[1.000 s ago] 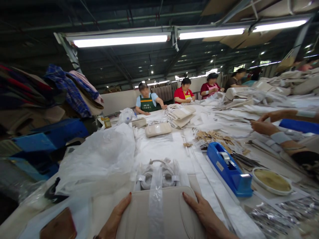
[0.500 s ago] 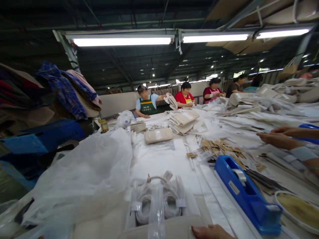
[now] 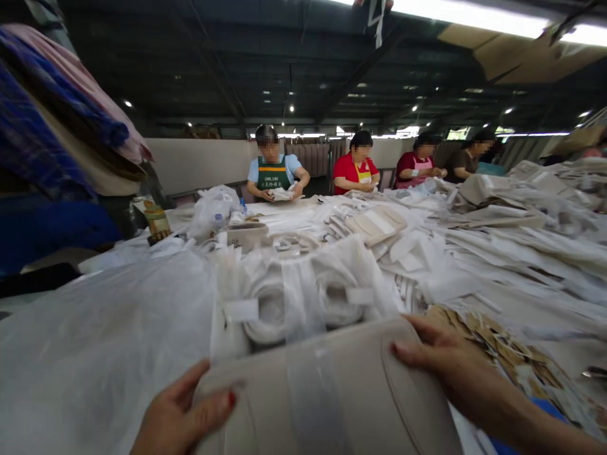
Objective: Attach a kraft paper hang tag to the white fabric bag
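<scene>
A beige folded bag with curved seams and a translucent band around its middle fills the near foreground. My left hand grips its left edge, thumb on top. At the right end, my right hand is closed on the upper corner with its thumb pressed on the surface. Just beyond the bag's far edge show two wrapped coils, a left coil and a right coil, with white tabs and clear plastic about them. The undersides of both hands' fingers are hidden.
Clear plastic sheeting covers the left side. Brown paper tags lie at right, above a partly hidden blue tape dispenser. More beige bags are stacked further back. Several co-workers, one in a green apron, are across the table.
The bag and coils have come up higher in view, and both my hands now show on the bag. The camera has tilted and shifted. The green-aproned co-worker's outstretched arm has drawn in.
</scene>
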The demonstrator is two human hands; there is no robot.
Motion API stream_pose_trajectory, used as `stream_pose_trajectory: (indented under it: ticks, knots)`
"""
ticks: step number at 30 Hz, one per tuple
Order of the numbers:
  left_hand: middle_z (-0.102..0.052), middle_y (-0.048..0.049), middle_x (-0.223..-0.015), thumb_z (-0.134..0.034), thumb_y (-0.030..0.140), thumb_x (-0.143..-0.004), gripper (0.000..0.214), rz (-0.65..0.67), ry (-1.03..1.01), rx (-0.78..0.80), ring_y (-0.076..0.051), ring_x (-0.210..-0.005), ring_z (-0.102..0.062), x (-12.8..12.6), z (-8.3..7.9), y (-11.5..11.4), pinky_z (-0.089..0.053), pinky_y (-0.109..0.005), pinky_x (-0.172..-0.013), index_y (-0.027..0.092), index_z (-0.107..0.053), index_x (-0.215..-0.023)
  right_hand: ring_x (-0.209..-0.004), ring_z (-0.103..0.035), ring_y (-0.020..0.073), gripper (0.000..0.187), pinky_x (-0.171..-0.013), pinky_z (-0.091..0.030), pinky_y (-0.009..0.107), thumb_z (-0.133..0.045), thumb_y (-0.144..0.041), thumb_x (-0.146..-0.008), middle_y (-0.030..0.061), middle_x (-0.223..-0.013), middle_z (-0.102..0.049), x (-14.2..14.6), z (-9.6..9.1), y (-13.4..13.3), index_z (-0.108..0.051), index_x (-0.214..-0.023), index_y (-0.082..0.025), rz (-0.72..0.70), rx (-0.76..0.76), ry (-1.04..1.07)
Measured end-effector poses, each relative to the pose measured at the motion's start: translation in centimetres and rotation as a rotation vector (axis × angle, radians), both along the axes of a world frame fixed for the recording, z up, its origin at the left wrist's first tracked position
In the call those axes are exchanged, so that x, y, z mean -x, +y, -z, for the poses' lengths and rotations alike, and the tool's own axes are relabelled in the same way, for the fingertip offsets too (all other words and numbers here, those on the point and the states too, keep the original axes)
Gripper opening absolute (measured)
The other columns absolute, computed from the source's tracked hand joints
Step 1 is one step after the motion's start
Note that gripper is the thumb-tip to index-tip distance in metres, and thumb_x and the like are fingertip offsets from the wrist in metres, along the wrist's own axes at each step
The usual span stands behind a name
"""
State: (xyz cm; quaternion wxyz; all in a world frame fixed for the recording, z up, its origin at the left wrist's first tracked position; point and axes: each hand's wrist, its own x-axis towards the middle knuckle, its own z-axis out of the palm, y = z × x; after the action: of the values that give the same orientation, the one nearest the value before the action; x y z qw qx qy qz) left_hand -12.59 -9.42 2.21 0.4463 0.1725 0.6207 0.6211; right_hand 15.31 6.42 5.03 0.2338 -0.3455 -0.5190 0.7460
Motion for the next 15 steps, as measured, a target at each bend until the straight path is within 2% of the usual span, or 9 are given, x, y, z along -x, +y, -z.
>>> stream_pose_trajectory:
  ticks: [2,5,7,9,11,13,15]
  knots:
    - [-0.068,-0.0020,-0.074,-0.085,0.030,-0.041,0.059,-0.050,0.011,-0.100,-0.023,-0.070,-0.065,1.4,-2.5,6.0,-0.054,-0.033,-0.065,0.016,-0.062,-0.094,-0.068,-0.062,0.0163,0.038,-0.061,-0.048,0.025,-0.077,-0.033,-0.058,0.0032,-0.078,-0.068,3.8,-2.0,6.2,-0.065,-0.090,-0.017,0.100,-0.173,0.051]
    - [-0.067,0.0007,-0.064,-0.080,0.029,-0.051,0.041,-0.172,0.127,-0.248,-0.016,-0.061,-0.062,4.6,-5.0,15.9,-0.055,-0.032,-0.065,0.012,-0.065,-0.085,-0.063,-0.058,0.0155,0.038,-0.058,-0.046,0.026,-0.075,-0.038,-0.054,0.0023,-0.073,-0.066,9.3,-3.1,15.5,-0.065,-0.083,-0.014,0.211,-0.410,0.055]
    - [-0.065,0.0043,-0.060,-0.077,0.028,-0.058,0.034,-0.204,0.147,-0.248,-0.013,-0.061,-0.061,7.0,-4.9,21.7,-0.054,-0.035,-0.074,0.012,-0.064,-0.085,-0.059,-0.055,0.0139,0.035,-0.054,-0.043,0.025,-0.071,-0.042,-0.057,0.0002,-0.067,-0.062,12.6,-2.5,21.0,-0.062,-0.077,-0.015,0.270,-0.471,0.025]
    - [-0.065,0.0057,-0.064,-0.074,0.029,-0.063,0.034,-0.213,0.157,-0.235,-0.012,-0.066,-0.060,9.2,-3.2,26.3,-0.052,-0.038,-0.083,0.012,-0.063,-0.091,-0.057,-0.053,0.0137,0.029,-0.054,-0.042,0.026,-0.068,-0.041,-0.062,-0.0003,-0.063,-0.059,15.4,-0.8,25.6,-0.058,-0.070,-0.015,0.299,-0.514,-0.039]
    - [-0.068,0.0030,-0.075,-0.074,0.030,-0.065,0.041,-0.213,0.171,-0.192,-0.013,-0.075,-0.060,10.9,-0.5,29.9,-0.048,-0.043,-0.090,0.008,-0.060,-0.097,-0.061,-0.053,0.0152,0.027,-0.059,-0.043,0.028,-0.065,-0.041,-0.067,0.0010,-0.064,-0.058,17.5,2.1,29.0,-0.055,-0.067,-0.016,0.309,-0.557,-0.137]
    - [-0.068,-0.0039,-0.090,-0.075,0.030,-0.064,0.049,-0.207,0.195,-0.120,-0.018,-0.085,-0.059,12.1,2.4,32.3,-0.042,-0.052,-0.095,0.002,-0.057,-0.101,-0.072,-0.055,0.0185,0.025,-0.069,-0.044,0.031,-0.062,-0.039,-0.072,0.0038,-0.071,-0.060,18.8,5.6,31.3,-0.054,-0.069,-0.015,0.309,-0.607,-0.257]
    - [-0.066,-0.0113,-0.099,-0.077,0.029,-0.061,0.056,-0.183,0.240,-0.083,-0.023,-0.092,-0.057,13.1,4.7,33.7,-0.035,-0.060,-0.096,-0.004,-0.055,-0.100,-0.087,-0.054,0.0218,0.024,-0.081,-0.041,0.036,-0.055,-0.039,-0.078,0.0067,-0.083,-0.061,19.4,8.7,32.5,-0.055,-0.076,-0.015,0.296,-0.670,-0.367]
